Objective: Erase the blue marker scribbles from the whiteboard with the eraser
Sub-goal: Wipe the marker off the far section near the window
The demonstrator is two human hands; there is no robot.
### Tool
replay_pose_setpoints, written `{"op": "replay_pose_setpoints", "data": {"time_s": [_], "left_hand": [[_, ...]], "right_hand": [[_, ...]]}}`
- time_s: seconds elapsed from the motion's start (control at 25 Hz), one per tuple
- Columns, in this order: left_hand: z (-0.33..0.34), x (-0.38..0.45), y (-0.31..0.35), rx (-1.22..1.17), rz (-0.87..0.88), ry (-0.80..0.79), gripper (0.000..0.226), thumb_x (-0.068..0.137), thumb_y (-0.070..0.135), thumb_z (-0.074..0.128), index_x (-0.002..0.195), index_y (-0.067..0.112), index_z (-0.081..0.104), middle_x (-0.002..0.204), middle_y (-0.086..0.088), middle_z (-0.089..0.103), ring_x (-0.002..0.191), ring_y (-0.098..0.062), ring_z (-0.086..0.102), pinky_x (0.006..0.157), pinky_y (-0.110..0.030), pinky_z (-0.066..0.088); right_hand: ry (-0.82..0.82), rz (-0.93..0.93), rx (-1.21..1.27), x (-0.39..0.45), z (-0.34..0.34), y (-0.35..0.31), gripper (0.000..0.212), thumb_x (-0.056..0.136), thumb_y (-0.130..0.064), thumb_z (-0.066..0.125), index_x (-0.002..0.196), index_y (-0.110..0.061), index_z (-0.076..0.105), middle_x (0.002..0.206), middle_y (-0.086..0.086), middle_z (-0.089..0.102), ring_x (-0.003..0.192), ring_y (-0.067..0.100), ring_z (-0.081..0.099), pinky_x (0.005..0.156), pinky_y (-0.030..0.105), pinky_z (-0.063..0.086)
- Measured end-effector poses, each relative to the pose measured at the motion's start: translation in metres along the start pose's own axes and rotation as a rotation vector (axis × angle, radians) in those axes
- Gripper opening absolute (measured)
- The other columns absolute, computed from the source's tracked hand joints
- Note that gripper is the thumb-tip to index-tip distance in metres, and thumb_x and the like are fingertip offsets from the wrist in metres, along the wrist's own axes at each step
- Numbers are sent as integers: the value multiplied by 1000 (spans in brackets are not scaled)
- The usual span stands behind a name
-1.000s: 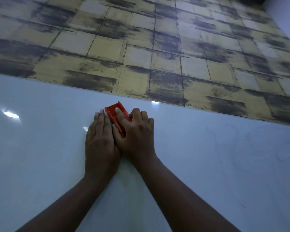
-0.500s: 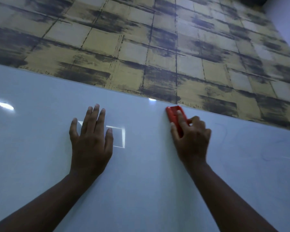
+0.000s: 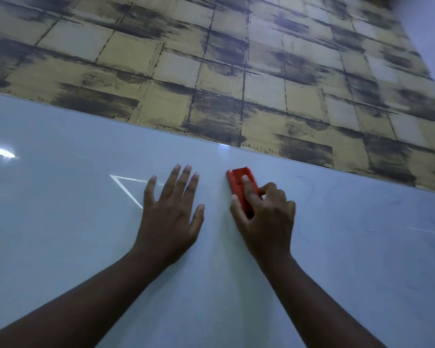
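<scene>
Most of the whiteboard [image 3: 86,247] looks clean; faint blue scribbles [image 3: 377,217] remain rightward (barely visible). Right hand [image 3: 264,217] fingers clamp the eraser [image 3: 241,187]; left hand [image 3: 171,212] lies flat, fingers apart.

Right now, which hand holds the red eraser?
The right hand: its fingers curl round the eraser. The left hand lies flat and empty on the whiteboard.
</scene>
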State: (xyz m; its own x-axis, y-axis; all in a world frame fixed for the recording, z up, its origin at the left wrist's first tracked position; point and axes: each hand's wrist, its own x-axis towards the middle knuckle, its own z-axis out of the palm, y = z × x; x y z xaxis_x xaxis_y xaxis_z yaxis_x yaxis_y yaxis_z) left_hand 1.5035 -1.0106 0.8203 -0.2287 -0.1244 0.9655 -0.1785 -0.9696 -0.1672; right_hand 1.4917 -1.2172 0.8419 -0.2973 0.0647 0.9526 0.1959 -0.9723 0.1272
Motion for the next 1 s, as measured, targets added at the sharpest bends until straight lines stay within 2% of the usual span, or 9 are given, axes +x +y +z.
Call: {"op": "replay_pose_setpoints", "data": {"time_s": [0.08, 0.16, 0.32, 0.44, 0.56, 0.68, 0.8, 0.92, 1.0], "left_hand": [[11, -1, 24, 0, 4, -39, 69, 104, 45, 29, 160, 9, 43, 169, -14, 38, 158, -31, 33, 121, -67, 31], [20, -8, 33, 18, 15, -38, 68, 104, 44, 29, 162, 9, 41, 171, -14, 33, 159, -30, 31, 123, -67, 28], [23, -17, 29, 29, 28, 10, 66, 105, 41, 33, 163, 11, 39, 173, -10, 30, 160, -26, 29, 126, -62, 24], [22, -21, 30, 37, 28, 22, 64, 105, 38, 34, 164, 11, 38, 173, -10, 29, 160, -26, 29, 127, -59, 23], [22, -27, 31, 40, 26, 20, 64, 106, 36, 35, 164, 10, 37, 173, -11, 29, 160, -27, 28, 128, -59, 23], [21, -34, 34, 40, 13, 8, 64, 106, 36, 34, 165, 10, 35, 174, -11, 27, 161, -27, 26, 128, -59, 23], [19, -37, 36, 14, 6, 1, 65, 105, 36, 35, 165, 10, 35, 174, -11, 26, 162, -27, 24, 128, -60, 23], [18, -40, 34, -16, 0, -18, 66, 106, 39, 34, 165, 10, 35, 174, -11, 26, 162, -27, 23, 128, -60, 22], [17, -41, 34, -21, 1, -29, 66, 106, 41, 32, 165, 11, 34, 174, -11, 25, 162, -27, 22, 128, -60, 22]], "right_hand": [[-16, -186, 18, -10, -5, 6, 54, 99, -47, 54, 144, -18, 60, 99, 10, 63, 82, 23, 58, 68, 37, 52], [-29, -269, 5, -11, -10, 34, 52, 100, -44, 60, 145, -18, 60, 99, 11, 63, 81, 22, 57, 64, 35, 51], [9, -26, -30, -4, -20, 102, 54, 97, -43, 62, 145, -19, 59, 91, 10, 54, 77, 26, 52, 60, 42, 53], [49, 162, -54, -1, -25, 137, 52, 96, -42, 64, 142, -18, 62, 85, 9, 49, 75, 27, 48, 59, 41, 52], [78, 319, -36, 2, -23, 144, 50, 97, -40, 67, 141, -17, 64, 83, 6, 47, 76, 25, 47, 62, 37, 48], [79, 413, 10, 1, -18, 123, 49, 97, -40, 66, 140, -16, 65, 86, 8, 49, 80, 25, 48, 63, 36, 46], [68, 276, 28, -11, -13, 77, 51, 94, -40, 66, 139, -16, 66, 88, 11, 51, 80, 31, 51, 62, 40, 52], [15, 41, 101, -30, -8, 28, 56, 95, -42, 64, 144, -16, 61, 93, 9, 55, 80, 20, 50, 64, 32, 51], [1, -91, 106, -23, -5, 21, 56, 97, -44, 62, 145, -17, 59, 95, 9, 57, 80, 18, 50, 65, 30, 50]]}}
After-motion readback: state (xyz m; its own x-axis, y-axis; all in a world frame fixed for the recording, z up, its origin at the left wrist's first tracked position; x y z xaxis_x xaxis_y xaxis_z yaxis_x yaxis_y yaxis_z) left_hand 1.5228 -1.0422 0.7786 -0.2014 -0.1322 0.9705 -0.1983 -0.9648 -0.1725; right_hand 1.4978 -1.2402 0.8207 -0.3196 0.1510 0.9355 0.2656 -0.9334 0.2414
